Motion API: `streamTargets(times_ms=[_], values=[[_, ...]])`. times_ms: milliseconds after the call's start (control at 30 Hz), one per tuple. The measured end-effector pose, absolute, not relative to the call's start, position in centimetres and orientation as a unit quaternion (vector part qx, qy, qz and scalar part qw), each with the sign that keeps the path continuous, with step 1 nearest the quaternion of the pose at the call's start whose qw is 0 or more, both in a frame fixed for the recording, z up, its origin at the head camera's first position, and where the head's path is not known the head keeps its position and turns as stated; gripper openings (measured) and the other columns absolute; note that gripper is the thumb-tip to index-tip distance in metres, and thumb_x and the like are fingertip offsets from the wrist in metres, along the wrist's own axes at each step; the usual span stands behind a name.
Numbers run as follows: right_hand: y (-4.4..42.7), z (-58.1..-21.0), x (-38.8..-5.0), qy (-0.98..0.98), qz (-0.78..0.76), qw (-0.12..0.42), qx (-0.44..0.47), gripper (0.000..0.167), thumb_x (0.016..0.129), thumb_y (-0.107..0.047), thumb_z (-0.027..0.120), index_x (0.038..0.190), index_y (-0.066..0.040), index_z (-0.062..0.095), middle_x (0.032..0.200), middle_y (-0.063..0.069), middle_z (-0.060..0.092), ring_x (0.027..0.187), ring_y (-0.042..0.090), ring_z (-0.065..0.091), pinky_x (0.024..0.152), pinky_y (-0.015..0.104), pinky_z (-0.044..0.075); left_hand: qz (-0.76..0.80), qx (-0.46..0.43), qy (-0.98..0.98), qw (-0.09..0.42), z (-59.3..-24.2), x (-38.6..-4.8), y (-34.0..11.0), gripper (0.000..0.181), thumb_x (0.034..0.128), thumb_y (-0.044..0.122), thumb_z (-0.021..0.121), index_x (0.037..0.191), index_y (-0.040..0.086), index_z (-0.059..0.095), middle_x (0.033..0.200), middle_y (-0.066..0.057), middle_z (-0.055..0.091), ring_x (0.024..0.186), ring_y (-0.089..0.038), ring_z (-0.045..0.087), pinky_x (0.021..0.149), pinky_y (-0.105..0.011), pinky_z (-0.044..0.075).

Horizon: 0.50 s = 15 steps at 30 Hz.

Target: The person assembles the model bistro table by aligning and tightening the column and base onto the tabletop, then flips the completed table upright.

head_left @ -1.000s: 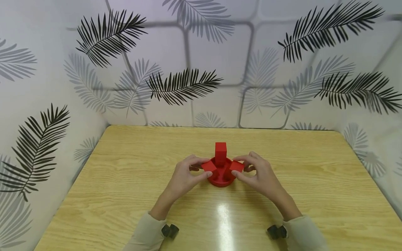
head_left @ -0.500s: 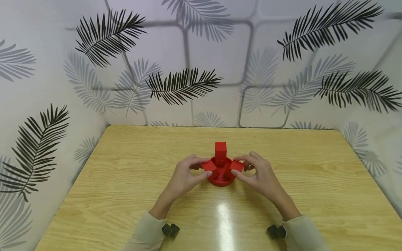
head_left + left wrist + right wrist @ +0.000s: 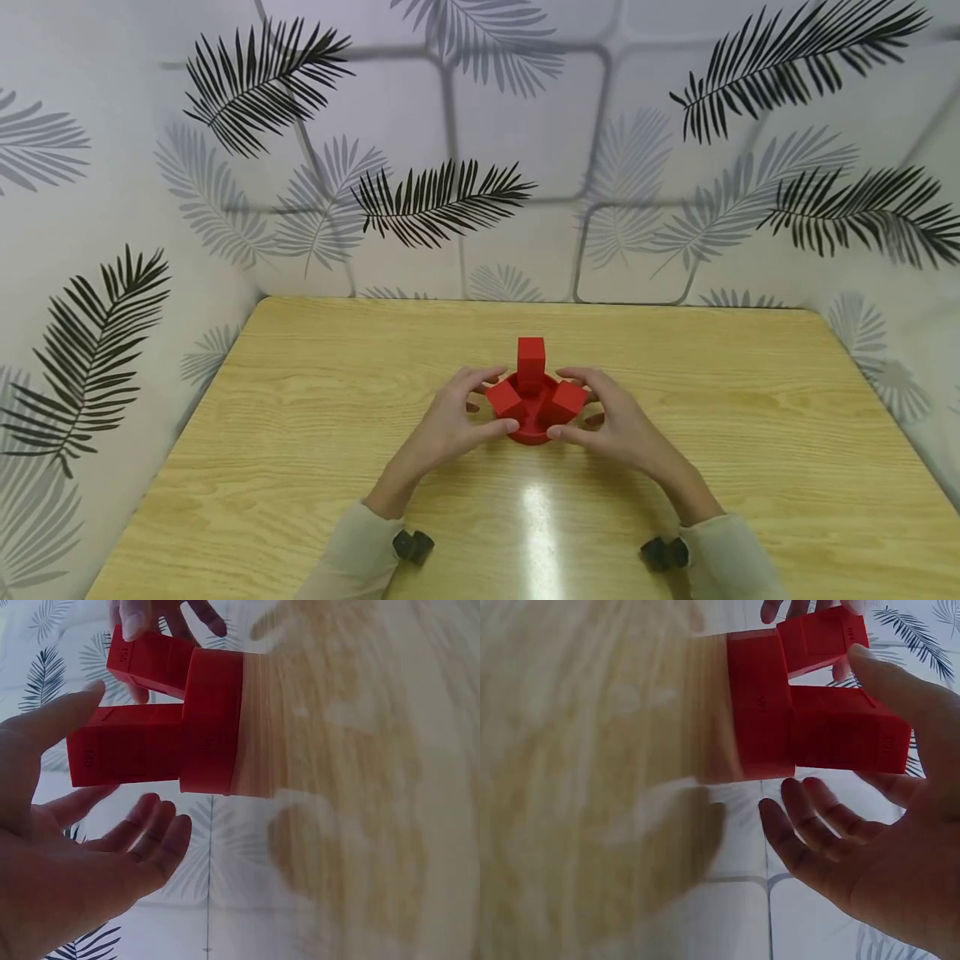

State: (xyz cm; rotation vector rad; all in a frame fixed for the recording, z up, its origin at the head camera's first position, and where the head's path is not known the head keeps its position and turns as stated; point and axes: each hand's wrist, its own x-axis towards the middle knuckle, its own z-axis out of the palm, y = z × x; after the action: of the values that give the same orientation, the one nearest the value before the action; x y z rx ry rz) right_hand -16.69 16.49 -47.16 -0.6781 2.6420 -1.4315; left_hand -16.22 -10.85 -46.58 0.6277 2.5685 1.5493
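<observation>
On the table stands a round red base [image 3: 532,437] with a raised rim. Three red rectangular blocks rise from it: a left block [image 3: 504,401], a right block [image 3: 567,402] and an upright back block [image 3: 531,357]. The left and right ones look tilted outward. My left hand [image 3: 452,427] surrounds the left block with thumb and fingers spread apart. Around the right block, my right hand [image 3: 621,427] is spread the same way. In the wrist views, gaps show between most fingers and the near blocks; whether the thumbs touch them I cannot tell. Small numbers mark the block ends.
The light wood-grain table [image 3: 337,358] spreads out on all sides of the base. A pale wall [image 3: 517,125] with leaf patterns stands behind it and at both sides. Dark small devices [image 3: 413,547] sit at both wrists, beside the sleeves.
Both hands have let go of the left and right blocks; their thumbs and fingers have spread apart. The blocks stay in the base. The head view has shifted slightly.
</observation>
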Motion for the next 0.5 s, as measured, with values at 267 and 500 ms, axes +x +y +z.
streamTargets(times_ms=[267, 500], values=[[16.4, -48.1, -16.9, 0.852, -0.467, 0.082, -0.224, 0.090, 0.085, -0.031, 0.086, 0.156, -0.008, 0.036, 0.147, 0.020, 0.052, 0.111, 0.034, 0.067, 0.091, 0.050, 0.058, 0.483, 0.197, 0.847, 0.101, -47.5, -17.2, -9.9, 0.081, 0.0852, 0.021, 0.086, 0.153, 0.007, 0.045, 0.146, -0.013, 0.053, 0.131, -0.031, 0.051, 0.107, -0.051, 0.046], [16.0, -48.6, -17.3, 0.856, -0.454, 0.074, -0.235, 0.090, 0.083, -0.021, 0.089, 0.156, -0.005, 0.038, 0.143, 0.009, 0.056, 0.123, 0.029, 0.054, 0.102, 0.052, 0.046, 0.488, 0.186, 0.845, 0.114, -47.6, -17.6, -9.4, 0.084, 0.0801, 0.007, 0.088, 0.153, 0.009, 0.047, 0.136, -0.010, 0.057, 0.123, -0.027, 0.053, 0.108, -0.048, 0.044]])
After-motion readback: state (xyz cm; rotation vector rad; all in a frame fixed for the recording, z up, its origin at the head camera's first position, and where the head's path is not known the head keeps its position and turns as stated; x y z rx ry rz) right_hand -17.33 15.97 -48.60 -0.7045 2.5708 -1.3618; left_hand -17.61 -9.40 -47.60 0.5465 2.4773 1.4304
